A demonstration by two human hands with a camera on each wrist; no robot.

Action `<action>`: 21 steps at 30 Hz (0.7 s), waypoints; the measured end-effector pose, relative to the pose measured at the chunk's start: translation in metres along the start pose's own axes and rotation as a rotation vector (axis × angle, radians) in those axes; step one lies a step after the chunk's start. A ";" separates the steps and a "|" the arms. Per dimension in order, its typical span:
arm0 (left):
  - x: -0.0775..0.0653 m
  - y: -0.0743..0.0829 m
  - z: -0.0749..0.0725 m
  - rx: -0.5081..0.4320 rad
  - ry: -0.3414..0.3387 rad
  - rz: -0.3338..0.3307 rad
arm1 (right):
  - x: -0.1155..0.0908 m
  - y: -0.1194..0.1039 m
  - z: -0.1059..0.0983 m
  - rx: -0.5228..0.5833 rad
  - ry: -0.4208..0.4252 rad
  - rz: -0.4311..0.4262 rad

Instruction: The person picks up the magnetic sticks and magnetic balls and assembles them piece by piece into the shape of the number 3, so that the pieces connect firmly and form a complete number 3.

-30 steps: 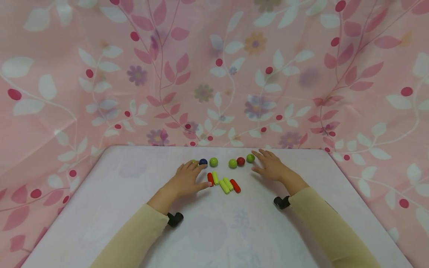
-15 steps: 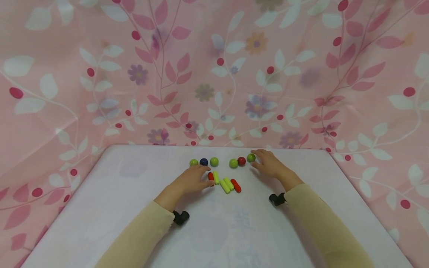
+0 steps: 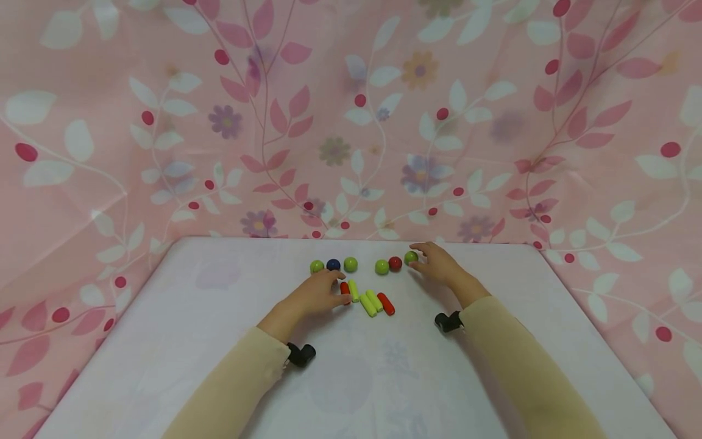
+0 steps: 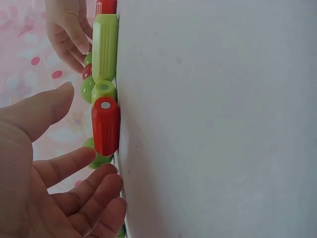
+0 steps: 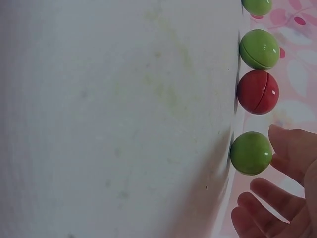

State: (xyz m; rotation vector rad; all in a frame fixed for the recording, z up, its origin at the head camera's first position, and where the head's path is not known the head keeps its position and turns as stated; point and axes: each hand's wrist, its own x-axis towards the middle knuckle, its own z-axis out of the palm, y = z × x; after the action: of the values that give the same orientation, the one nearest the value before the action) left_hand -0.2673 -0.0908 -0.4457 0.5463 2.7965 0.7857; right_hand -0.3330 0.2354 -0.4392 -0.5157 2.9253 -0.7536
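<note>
My left hand is low over the white table, its thumb and fingers spread around the near side of a red ridged stick. In the left wrist view this red stick shows a silver disc in its end, and the thumb stands apart from it. My right hand reaches the rightmost green ball. The right wrist view has this green ball between the parted thumb and fingers, not gripped. To its left sit a red ball and another green ball.
Beside the red stick lie a yellow-green stick, two more yellow-green sticks and a second red stick. Farther back on the left are a green ball, a blue ball and another green ball. A pink floral cloth hangs behind the table.
My left hand has shifted right and drawn its fingers in, uncovering the leftmost green ball. The right hand has edged left, its fingers now around the rightmost green ball. Balls and sticks stay put.
</note>
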 end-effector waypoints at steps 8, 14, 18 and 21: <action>0.007 -0.006 0.004 -0.081 -0.003 -0.050 | 0.008 0.001 0.003 0.108 -0.023 0.057; 0.009 -0.005 0.006 -0.097 0.012 -0.048 | 0.011 0.004 0.006 0.198 -0.028 0.134; 0.010 -0.005 0.008 -0.097 0.013 -0.051 | 0.013 0.007 0.008 0.238 -0.019 0.156; 0.010 -0.007 0.008 -0.106 0.011 -0.062 | 0.014 0.008 0.009 0.257 -0.010 0.157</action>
State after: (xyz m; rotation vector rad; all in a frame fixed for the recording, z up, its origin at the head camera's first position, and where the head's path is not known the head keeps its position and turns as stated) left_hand -0.2766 -0.0888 -0.4565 0.4371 2.7477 0.9201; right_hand -0.3471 0.2331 -0.4512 -0.2619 2.7593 -1.0779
